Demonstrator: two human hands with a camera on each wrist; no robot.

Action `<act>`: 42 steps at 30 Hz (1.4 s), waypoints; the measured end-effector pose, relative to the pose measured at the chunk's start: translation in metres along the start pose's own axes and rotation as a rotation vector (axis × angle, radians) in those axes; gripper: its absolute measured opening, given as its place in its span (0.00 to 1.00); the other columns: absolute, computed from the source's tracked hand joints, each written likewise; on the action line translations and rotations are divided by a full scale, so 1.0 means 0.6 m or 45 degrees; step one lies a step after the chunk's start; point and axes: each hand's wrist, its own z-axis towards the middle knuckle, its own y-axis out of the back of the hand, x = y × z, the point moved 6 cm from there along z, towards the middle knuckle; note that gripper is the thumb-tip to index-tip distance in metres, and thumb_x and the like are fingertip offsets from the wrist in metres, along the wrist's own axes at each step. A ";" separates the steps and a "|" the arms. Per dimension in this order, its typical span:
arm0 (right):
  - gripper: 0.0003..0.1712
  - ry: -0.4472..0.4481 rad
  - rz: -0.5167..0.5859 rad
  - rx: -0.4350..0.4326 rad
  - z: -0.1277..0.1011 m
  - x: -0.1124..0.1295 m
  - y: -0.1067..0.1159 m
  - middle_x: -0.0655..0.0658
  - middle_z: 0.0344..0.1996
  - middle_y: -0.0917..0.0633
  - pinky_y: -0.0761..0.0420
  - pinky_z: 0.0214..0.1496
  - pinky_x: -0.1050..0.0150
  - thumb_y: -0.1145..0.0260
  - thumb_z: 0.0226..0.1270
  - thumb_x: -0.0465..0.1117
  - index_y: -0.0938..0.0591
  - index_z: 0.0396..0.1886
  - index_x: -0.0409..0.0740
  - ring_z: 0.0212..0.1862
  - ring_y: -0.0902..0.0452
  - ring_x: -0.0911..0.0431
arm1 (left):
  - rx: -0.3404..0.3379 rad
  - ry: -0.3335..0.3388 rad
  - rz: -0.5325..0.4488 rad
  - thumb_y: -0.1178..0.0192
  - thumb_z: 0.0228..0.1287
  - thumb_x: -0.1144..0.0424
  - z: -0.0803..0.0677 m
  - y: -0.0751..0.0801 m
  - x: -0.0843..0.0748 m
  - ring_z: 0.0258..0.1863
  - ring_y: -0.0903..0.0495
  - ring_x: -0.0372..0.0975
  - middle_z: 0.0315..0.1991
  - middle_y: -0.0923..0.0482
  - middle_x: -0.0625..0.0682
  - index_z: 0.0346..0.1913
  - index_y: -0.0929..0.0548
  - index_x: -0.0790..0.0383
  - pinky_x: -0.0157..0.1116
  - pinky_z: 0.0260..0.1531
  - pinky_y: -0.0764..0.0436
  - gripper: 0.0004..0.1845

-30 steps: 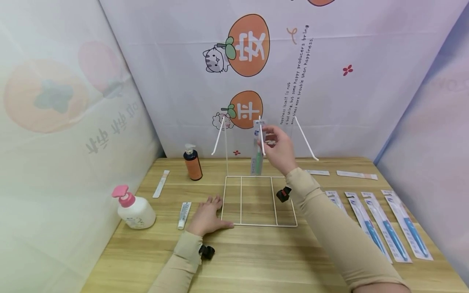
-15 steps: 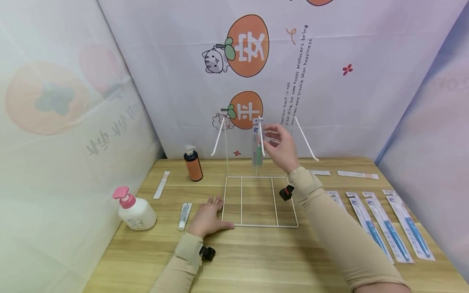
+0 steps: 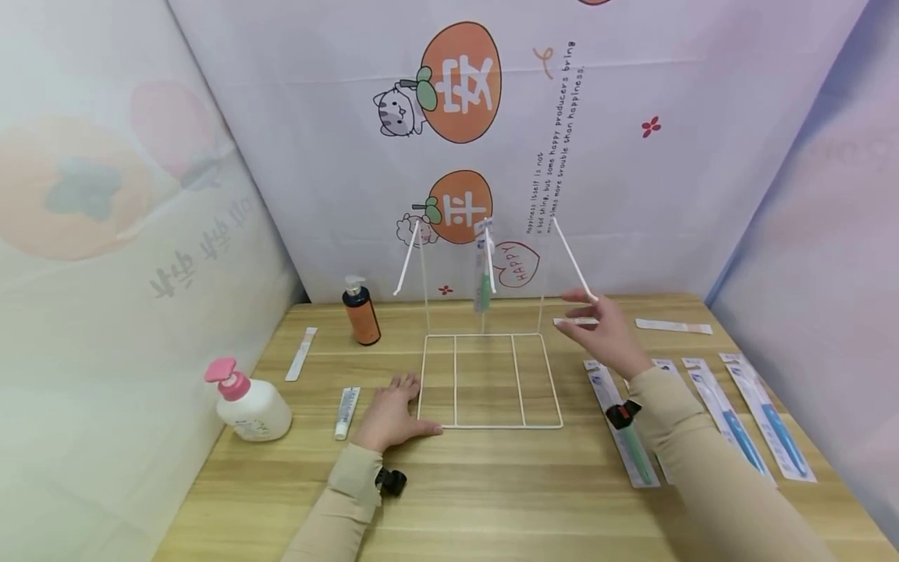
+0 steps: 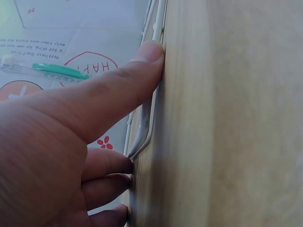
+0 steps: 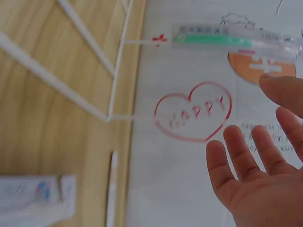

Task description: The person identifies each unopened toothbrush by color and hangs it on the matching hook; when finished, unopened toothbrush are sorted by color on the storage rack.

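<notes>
A white wire display rack (image 3: 502, 427) stands on the table, three prongs sticking forward from its upright back. From its middle prong hangs a packaged green toothbrush (image 3: 483, 290), also visible in the right wrist view as a green-handled toothbrush (image 5: 215, 41). My left hand (image 3: 389, 414) rests at the rack's front left corner. In the left wrist view, its thumb (image 4: 150, 52) presses on the front wire and the other fingers touch beside the rack. My right hand (image 3: 609, 337) holds nothing; it is raised near the right prong's tip, fingers spread.
Packaged toothbrushes (image 3: 769, 417) lie in a row at right, partly under my right forearm. Slim white packets (image 3: 674, 326) lie at back right, another packet (image 3: 302, 353) at left. A toothpaste tube (image 3: 347, 412), a pink-topped pump bottle (image 3: 256, 410) and a dark pump bottle (image 3: 362, 316) stand or lie left.
My right hand has let go of the packaged green toothbrush, which now hangs on the middle prong, and has moved right and down. My left hand stays at the rack's corner.
</notes>
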 end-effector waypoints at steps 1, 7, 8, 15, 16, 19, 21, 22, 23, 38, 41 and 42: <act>0.30 -0.017 -0.013 0.021 -0.010 -0.011 0.007 0.32 0.69 0.21 0.15 0.53 0.70 0.25 0.73 0.35 0.23 0.71 0.36 0.62 0.18 0.33 | -0.003 -0.002 0.002 0.20 0.55 0.34 0.000 0.000 0.001 0.82 0.43 0.63 0.81 0.37 0.65 0.80 0.29 0.67 0.66 0.78 0.43 0.58; 0.34 -0.174 -0.087 0.155 -0.063 -0.080 0.050 0.32 0.71 0.24 0.13 0.46 0.63 0.26 0.76 0.41 0.26 0.76 0.40 0.59 0.19 0.36 | -0.010 -0.010 -0.001 0.20 0.55 0.34 0.000 0.004 -0.002 0.82 0.43 0.64 0.81 0.37 0.66 0.80 0.29 0.68 0.67 0.77 0.43 0.58; 0.34 -0.195 -0.116 0.174 -0.069 -0.093 0.056 0.32 0.71 0.23 0.13 0.46 0.62 0.25 0.76 0.42 0.26 0.77 0.41 0.59 0.19 0.38 | -0.009 -0.009 0.000 0.20 0.55 0.34 0.000 0.004 -0.002 0.82 0.43 0.64 0.81 0.37 0.65 0.80 0.29 0.68 0.67 0.77 0.43 0.58; 0.33 -0.297 -0.263 0.287 -0.102 -0.168 0.073 0.30 0.65 0.19 0.13 0.45 0.59 0.23 0.73 0.41 0.22 0.73 0.41 0.54 0.16 0.41 | 0.004 0.002 0.016 0.20 0.55 0.34 0.002 -0.001 0.003 0.83 0.44 0.63 0.82 0.38 0.64 0.81 0.30 0.66 0.66 0.78 0.43 0.59; 0.33 -0.310 -0.272 0.301 -0.104 -0.175 0.072 0.30 0.65 0.18 0.13 0.45 0.59 0.22 0.73 0.41 0.22 0.73 0.40 0.54 0.16 0.41 | 0.004 -0.001 0.020 0.20 0.55 0.33 0.002 -0.002 0.004 0.82 0.43 0.63 0.82 0.38 0.64 0.81 0.30 0.66 0.66 0.78 0.43 0.59; 0.33 -0.344 -0.291 0.322 -0.106 -0.188 0.071 0.31 0.63 0.17 0.14 0.43 0.59 0.22 0.71 0.41 0.20 0.72 0.40 0.53 0.17 0.42 | -0.011 -0.019 0.020 0.20 0.54 0.33 0.003 -0.001 0.003 0.82 0.42 0.63 0.81 0.37 0.65 0.80 0.29 0.68 0.67 0.77 0.41 0.59; 0.33 -0.351 -0.312 0.334 -0.105 -0.190 0.070 0.32 0.61 0.17 0.15 0.43 0.58 0.21 0.71 0.41 0.20 0.72 0.40 0.52 0.17 0.43 | -0.012 -0.017 0.016 0.20 0.55 0.33 0.002 0.000 0.002 0.82 0.42 0.63 0.81 0.37 0.65 0.80 0.29 0.67 0.66 0.77 0.42 0.58; 0.33 -0.356 -0.323 0.341 -0.105 -0.191 0.068 0.32 0.61 0.16 0.15 0.44 0.58 0.21 0.71 0.41 0.20 0.72 0.40 0.52 0.18 0.43 | -0.016 -0.017 0.007 0.20 0.55 0.34 0.001 0.001 0.001 0.82 0.42 0.63 0.81 0.37 0.66 0.80 0.29 0.68 0.66 0.77 0.42 0.58; 0.33 -0.358 -0.337 0.348 -0.104 -0.191 0.066 0.33 0.61 0.16 0.16 0.44 0.58 0.21 0.71 0.41 0.19 0.73 0.40 0.51 0.19 0.44 | -0.019 -0.016 0.000 0.20 0.55 0.34 0.000 0.002 0.000 0.82 0.42 0.63 0.81 0.37 0.66 0.79 0.28 0.68 0.67 0.77 0.42 0.58; 0.21 -0.230 -0.481 0.406 -0.105 -0.191 0.045 0.45 0.42 0.11 0.28 0.30 0.61 0.20 0.68 0.40 0.09 0.58 0.38 0.31 0.28 0.53 | -0.005 -0.009 -0.039 0.20 0.55 0.34 -0.001 0.004 0.001 0.82 0.44 0.64 0.81 0.38 0.66 0.80 0.29 0.69 0.67 0.78 0.43 0.58; 0.21 -0.229 -0.476 0.395 -0.107 -0.187 0.044 0.43 0.42 0.11 0.29 0.29 0.61 0.20 0.68 0.40 0.09 0.58 0.37 0.31 0.29 0.53 | -0.010 -0.014 -0.036 0.20 0.55 0.34 -0.002 0.006 -0.001 0.82 0.43 0.64 0.81 0.37 0.66 0.79 0.29 0.69 0.67 0.78 0.43 0.58; 0.21 -0.233 -0.471 0.394 -0.107 -0.187 0.043 0.43 0.43 0.11 0.29 0.30 0.61 0.20 0.68 0.41 0.09 0.58 0.37 0.31 0.28 0.53 | -0.012 -0.016 -0.033 0.20 0.55 0.34 -0.002 0.006 -0.001 0.82 0.43 0.64 0.81 0.37 0.67 0.79 0.29 0.69 0.67 0.77 0.43 0.58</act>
